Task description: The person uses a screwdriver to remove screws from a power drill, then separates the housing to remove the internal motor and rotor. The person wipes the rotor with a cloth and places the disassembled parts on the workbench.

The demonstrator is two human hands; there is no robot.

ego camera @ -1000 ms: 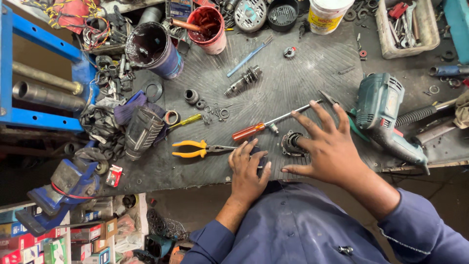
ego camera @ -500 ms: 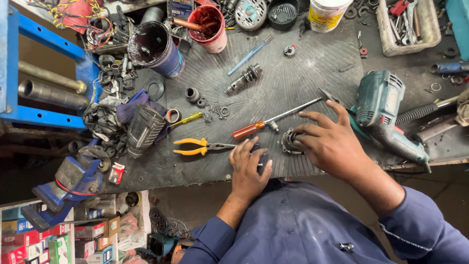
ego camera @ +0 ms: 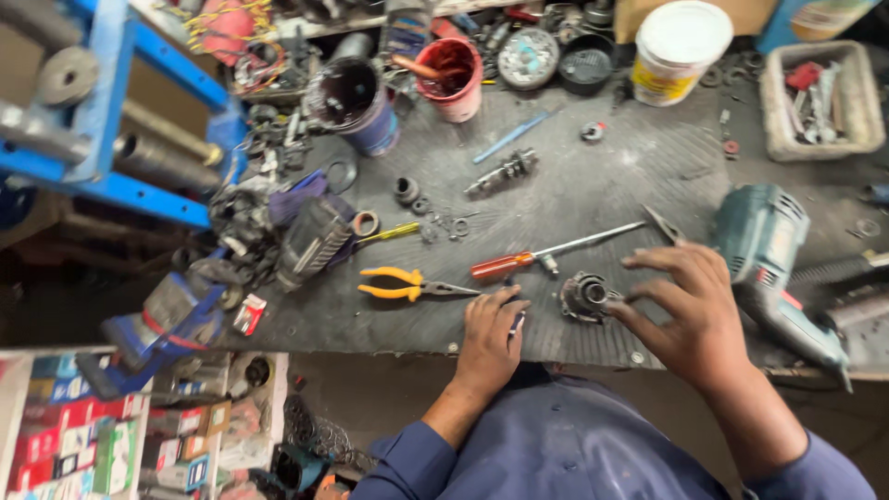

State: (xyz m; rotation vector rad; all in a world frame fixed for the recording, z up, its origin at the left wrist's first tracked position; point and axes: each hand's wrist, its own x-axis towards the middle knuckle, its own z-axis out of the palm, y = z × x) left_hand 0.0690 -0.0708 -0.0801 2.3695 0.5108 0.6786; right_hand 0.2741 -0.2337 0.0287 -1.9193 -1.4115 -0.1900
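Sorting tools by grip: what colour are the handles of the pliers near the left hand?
Yellow-orange handles on the steel-jawed pliers, beside the left hand; head view.

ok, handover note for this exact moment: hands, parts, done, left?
Left hand: resting on the bench edge, fingers curled around a small dark part; I cannot tell what it is.
Right hand: open, fingertips touching the round metal housing on the black mat.
Nearby: red-handled screwdriver just behind the housing, orange pliers to the left, green power drill to the right.
Done: housing lies apart from the drill, loose bits scattered on the mat.
Left: housing not lifted, tools untouched.
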